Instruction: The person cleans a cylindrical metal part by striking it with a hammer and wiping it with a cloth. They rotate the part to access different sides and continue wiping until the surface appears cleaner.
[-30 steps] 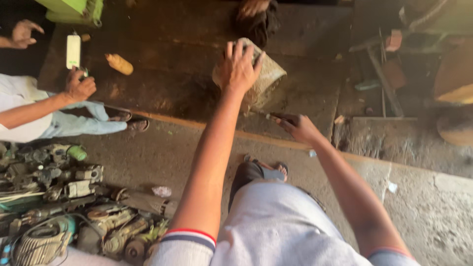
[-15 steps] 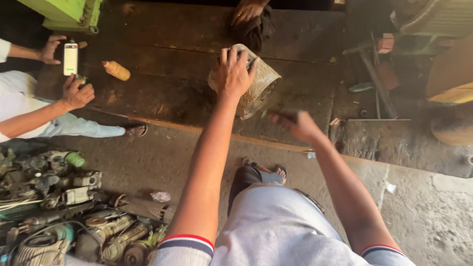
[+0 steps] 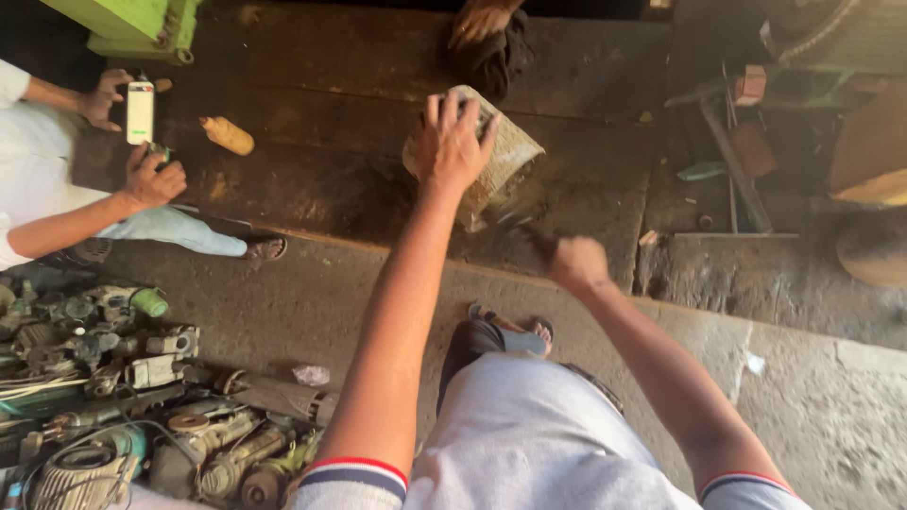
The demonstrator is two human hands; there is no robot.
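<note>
Motor parts heap [image 3: 123,406], yellow bottle [image 3: 228,136]

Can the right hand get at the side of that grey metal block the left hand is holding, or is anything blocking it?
Probably yes. The right hand, fisted on a blurred dark tool, is just right of and below the grey metal block. The left hand covers only its top and left side, so the near right side looks free.
</note>
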